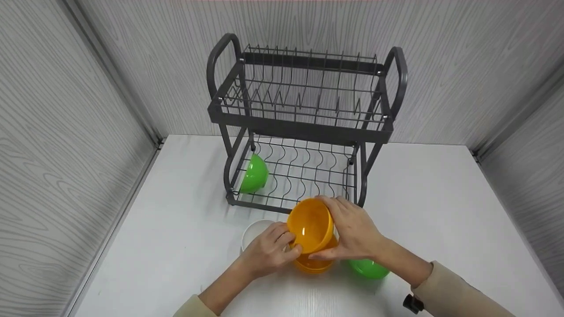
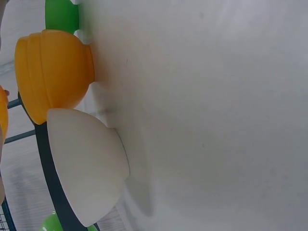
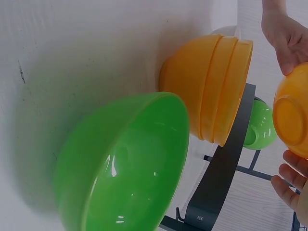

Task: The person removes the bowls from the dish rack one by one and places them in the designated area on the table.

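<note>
Both hands hold an orange bowl [image 1: 311,222] tilted above the table, its hollow side toward the head camera. My left hand [image 1: 269,250] pinches its left rim between thumb and fingers. On the other side, my right hand [image 1: 356,230] grips the bowl with fingers at the upper rim and thumb lower down. Directly below stands a stack of orange bowls [image 3: 204,86], partly hidden by the held one in the head view. A white bowl [image 2: 89,163] sits left of the stack, and a green bowl [image 3: 130,163] sits to its right, beneath the right wrist.
Behind the hands stands a dark two-tier dish rack [image 1: 299,127]. Another green bowl [image 1: 255,175] rests on its side at the left of the lower tier. Wire slots line the upper tier. Grey wood-patterned panels [image 1: 440,66] enclose the white table [image 1: 176,211].
</note>
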A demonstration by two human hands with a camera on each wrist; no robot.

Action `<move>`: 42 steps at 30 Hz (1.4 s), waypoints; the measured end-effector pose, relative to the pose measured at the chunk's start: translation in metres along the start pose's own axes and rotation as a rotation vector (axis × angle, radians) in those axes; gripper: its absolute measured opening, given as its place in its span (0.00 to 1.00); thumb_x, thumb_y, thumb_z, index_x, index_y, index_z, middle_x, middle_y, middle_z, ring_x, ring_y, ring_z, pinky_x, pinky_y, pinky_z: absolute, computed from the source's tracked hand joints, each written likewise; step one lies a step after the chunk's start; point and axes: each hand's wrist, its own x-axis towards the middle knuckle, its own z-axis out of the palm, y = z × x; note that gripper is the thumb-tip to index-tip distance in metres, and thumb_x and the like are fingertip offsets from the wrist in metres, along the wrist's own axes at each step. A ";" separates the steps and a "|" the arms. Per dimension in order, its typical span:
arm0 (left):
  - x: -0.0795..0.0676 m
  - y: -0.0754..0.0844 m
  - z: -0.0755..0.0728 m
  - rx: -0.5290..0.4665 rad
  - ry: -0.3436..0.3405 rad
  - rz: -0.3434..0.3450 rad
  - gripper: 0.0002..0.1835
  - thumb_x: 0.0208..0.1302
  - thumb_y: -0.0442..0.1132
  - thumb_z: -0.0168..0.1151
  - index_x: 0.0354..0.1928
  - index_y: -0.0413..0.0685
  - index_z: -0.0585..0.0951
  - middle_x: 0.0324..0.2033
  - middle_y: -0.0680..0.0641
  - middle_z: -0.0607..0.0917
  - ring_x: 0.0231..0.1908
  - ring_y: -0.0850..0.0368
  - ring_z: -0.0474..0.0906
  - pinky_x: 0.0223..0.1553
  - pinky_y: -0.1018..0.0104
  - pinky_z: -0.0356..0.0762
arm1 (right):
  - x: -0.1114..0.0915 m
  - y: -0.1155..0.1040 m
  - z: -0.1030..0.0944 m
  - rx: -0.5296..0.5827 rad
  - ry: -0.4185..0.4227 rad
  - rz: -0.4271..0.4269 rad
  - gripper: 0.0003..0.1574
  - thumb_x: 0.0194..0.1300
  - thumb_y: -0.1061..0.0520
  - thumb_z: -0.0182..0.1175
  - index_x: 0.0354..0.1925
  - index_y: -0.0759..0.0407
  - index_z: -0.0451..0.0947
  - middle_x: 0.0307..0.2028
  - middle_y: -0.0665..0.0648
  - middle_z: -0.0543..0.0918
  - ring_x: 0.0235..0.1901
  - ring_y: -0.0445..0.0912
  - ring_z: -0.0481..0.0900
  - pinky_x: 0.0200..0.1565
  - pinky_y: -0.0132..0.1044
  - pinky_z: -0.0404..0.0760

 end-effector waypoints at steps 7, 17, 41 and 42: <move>0.000 -0.001 -0.001 0.010 -0.003 0.011 0.12 0.81 0.37 0.52 0.39 0.58 0.82 0.39 0.52 0.83 0.44 0.56 0.82 0.55 0.66 0.87 | -0.002 -0.001 -0.001 -0.012 0.010 0.008 0.72 0.47 0.13 0.66 0.72 0.60 0.66 0.55 0.55 0.85 0.49 0.49 0.84 0.47 0.43 0.90; -0.002 -0.002 -0.005 0.022 -0.003 0.051 0.10 0.80 0.35 0.54 0.41 0.58 0.82 0.38 0.53 0.83 0.44 0.56 0.81 0.54 0.66 0.86 | -0.008 -0.003 0.000 -0.006 -0.022 0.047 0.70 0.47 0.14 0.67 0.72 0.55 0.65 0.57 0.53 0.84 0.52 0.48 0.83 0.48 0.43 0.90; -0.005 0.004 -0.008 -0.014 -0.066 0.094 0.12 0.82 0.36 0.51 0.50 0.63 0.81 0.41 0.53 0.83 0.46 0.57 0.80 0.57 0.63 0.86 | -0.026 -0.006 0.005 -0.024 -0.137 0.165 0.71 0.44 0.15 0.70 0.73 0.54 0.66 0.59 0.52 0.83 0.54 0.48 0.84 0.53 0.47 0.90; -0.005 0.004 -0.008 -0.021 -0.065 0.091 0.12 0.81 0.36 0.51 0.50 0.63 0.81 0.42 0.53 0.83 0.46 0.57 0.80 0.57 0.63 0.86 | -0.027 -0.006 0.006 -0.022 -0.142 0.170 0.71 0.44 0.15 0.71 0.73 0.54 0.66 0.59 0.53 0.83 0.54 0.48 0.84 0.53 0.47 0.90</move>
